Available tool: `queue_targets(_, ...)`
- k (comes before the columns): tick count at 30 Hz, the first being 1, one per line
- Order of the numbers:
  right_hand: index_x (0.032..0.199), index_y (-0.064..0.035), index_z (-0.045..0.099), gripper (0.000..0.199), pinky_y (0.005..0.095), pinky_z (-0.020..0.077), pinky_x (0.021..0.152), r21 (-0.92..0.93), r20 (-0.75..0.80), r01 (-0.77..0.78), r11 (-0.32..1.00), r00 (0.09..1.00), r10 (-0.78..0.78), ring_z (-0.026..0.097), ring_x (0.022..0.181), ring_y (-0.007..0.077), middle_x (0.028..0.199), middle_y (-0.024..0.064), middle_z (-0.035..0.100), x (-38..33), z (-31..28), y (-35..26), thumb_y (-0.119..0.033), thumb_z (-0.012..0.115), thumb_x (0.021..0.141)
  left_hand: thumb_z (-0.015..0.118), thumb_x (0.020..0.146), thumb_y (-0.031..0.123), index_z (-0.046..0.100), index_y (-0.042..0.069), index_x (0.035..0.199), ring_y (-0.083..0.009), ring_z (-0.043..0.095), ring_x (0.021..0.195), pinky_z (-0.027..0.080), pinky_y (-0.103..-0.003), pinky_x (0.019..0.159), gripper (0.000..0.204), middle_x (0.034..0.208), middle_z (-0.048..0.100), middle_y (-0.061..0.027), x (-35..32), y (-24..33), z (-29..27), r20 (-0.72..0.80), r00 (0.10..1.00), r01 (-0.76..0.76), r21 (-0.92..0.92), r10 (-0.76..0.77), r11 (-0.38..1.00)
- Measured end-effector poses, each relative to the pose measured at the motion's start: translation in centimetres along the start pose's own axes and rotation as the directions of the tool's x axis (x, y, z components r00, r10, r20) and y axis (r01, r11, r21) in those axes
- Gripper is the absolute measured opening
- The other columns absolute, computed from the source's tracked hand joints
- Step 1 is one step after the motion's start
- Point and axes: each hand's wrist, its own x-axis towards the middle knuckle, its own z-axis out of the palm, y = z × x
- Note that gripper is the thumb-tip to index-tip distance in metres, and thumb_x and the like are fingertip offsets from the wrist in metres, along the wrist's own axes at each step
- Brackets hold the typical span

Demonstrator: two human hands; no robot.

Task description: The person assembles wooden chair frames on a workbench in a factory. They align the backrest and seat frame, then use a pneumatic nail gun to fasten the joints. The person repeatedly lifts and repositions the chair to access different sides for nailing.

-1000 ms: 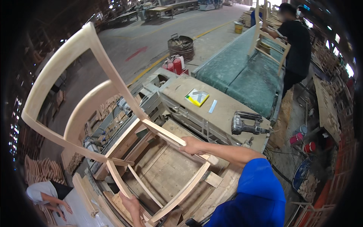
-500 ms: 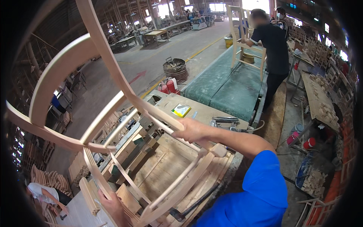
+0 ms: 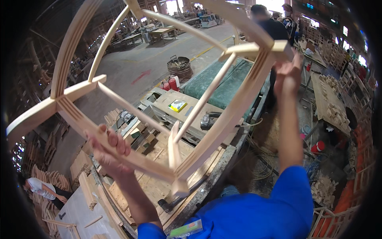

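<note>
A pale wooden chair frame point(image 3: 227, 137) with curved rails and round rungs is raised, tilted, above the workbench. My left hand point(image 3: 109, 151) is closed round its near-left curved rail, fingers over the top. At the upper right, my right hand point(image 3: 287, 75) grips the frame by a projecting corner end; part of its grip is hidden behind the wood. Below the frame lies the wooden bench top point(image 3: 133, 187). A black tool with a blocky head point(image 3: 165, 205) rests near the bench's front edge.
Beyond the bench is a green conveyor belt point(image 3: 207, 85), with a person in dark clothing point(image 3: 272, 30) beside it. A yellow packet point(image 3: 177, 105) and a dark power tool point(image 3: 206, 121) lie nearer. Another person point(image 3: 43, 189) works at lower left. Red extinguishers point(image 3: 170, 84) stand beyond.
The chair frame has been lifted and turned over above the bench. My right hand has moved up and right to a corner end; my left hand has risen along with the frame.
</note>
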Motion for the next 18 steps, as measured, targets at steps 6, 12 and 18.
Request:
queue_targets(6, 0.148, -0.0109, 0.046, 0.052, 0.0357, 0.0536, 0.078, 0.448, 0.162, -0.586, 0.675, 0.796, 0.583, 0.062, 0.086, 0.0163, 0.108, 0.0064, 0.062, -12.3, 4.5, -0.1, -0.046, 0.053, 0.111, 0.052, 0.109, 0.058, 0.052, 0.011, 0.11, -0.0074, 0.038, 0.051, 0.035, -0.024, 0.043, 0.047, 0.071, 0.04, 0.0036, 1.8, -14.1, 12.6, -0.057, 0.998, -0.034, -0.012, 0.034, 0.999)
queue_targets(12, 0.107, -0.0122, 0.051, 0.014, 0.0271, 0.0439, 0.053, 0.494, -0.053, -0.537, 0.684, 0.766, 0.641, 0.044, 0.057, 0.0055, 0.073, -0.0044, 0.046, -5.5, -5.2, 10.6, -0.011, 0.065, 0.104, 0.059, 0.103, 0.061, 0.05, 0.016, 0.103, -0.0091, 0.041, 0.048, 0.039, -0.026, 0.044, 0.046, 0.067, 0.039, 0.0045, 4.9, -32.0, 19.8, -0.098, 0.983, 0.157, -0.006, -0.157, 0.988)
queue_targets(18, 0.104, -0.0096, 0.05, 0.017, 0.0285, 0.0441, 0.049, 0.515, -0.126, -0.529, 0.674, 0.732, 0.67, 0.045, 0.054, 0.008, 0.076, -0.0016, 0.047, -2.1, -15.0, 25.9, 0.0, 0.061, 0.097, 0.064, 0.099, 0.035, 0.053, 0.019, 0.093, -0.0117, 0.041, 0.049, 0.04, -0.032, 0.046, 0.021, 0.065, 0.038, 0.0039, 10.0, -51.0, 20.0, -0.055, 0.914, 0.399, -0.062, -0.402, 0.915)
